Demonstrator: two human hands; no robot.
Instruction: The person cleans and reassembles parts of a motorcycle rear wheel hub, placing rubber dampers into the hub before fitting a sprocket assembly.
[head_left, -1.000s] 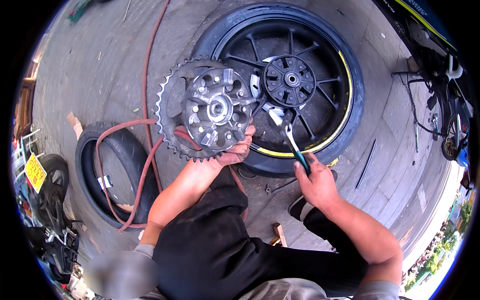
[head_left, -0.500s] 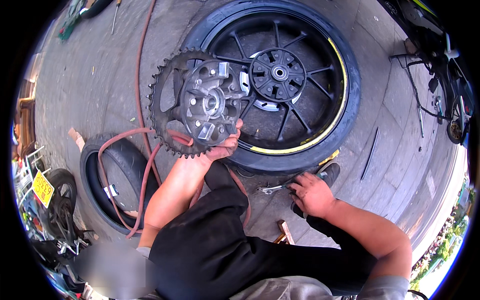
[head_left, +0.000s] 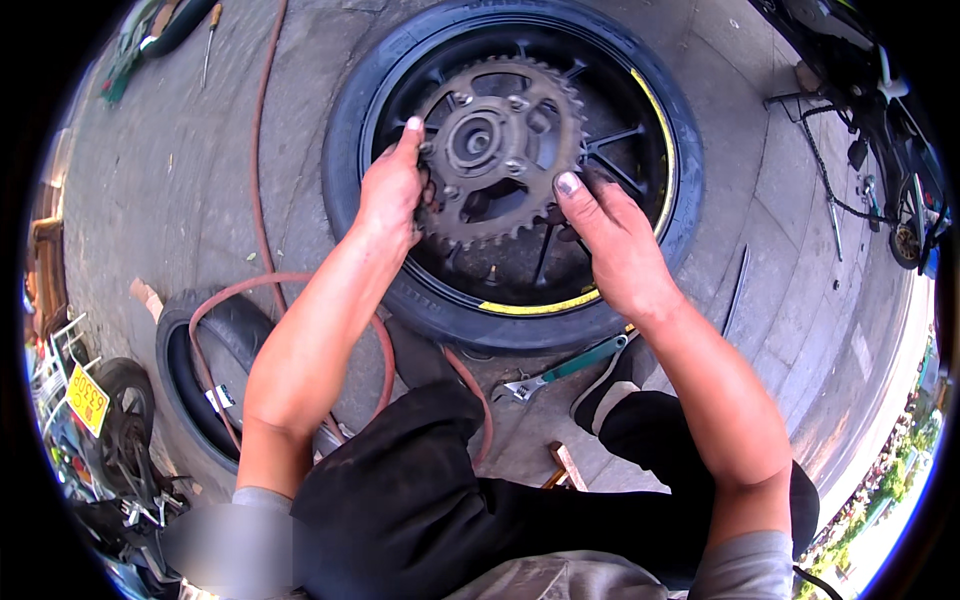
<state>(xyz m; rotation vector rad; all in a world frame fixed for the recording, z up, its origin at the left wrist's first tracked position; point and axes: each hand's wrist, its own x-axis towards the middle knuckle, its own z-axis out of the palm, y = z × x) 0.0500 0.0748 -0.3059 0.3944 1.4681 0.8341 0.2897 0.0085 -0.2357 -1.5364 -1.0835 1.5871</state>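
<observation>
Both my hands hold a rear sprocket (head_left: 560, 110) by its toothed rim, its flat face with the round hub and bolts turned up. My left hand (head_left: 397, 185) grips its left edge, thumb on top. My right hand (head_left: 612, 235) clasps the lower right edge, with the thumb on the rim and the other fingers partly hidden beneath. The sprocket is over the middle of a motorcycle wheel (head_left: 622, 148) lying flat on the ground and hides the wheel's hub. Whether it touches the wheel I cannot tell. The wheel carries a black tyre (head_left: 683, 205) with a yellow rim stripe.
An adjustable wrench (head_left: 580, 362) with a green handle lies beside my shoe. A red hose (head_left: 258, 190) loops past a loose tyre (head_left: 190, 400) at left. A screwdriver (head_left: 210, 45) lies at far left; a motorcycle (head_left: 880, 110) stands at right, a wooden-handled tool (head_left: 567, 465) near my legs.
My left hand has brought the sprocket rightward over the wheel and its other face is now up. My right hand has left the wrench and taken hold of the sprocket.
</observation>
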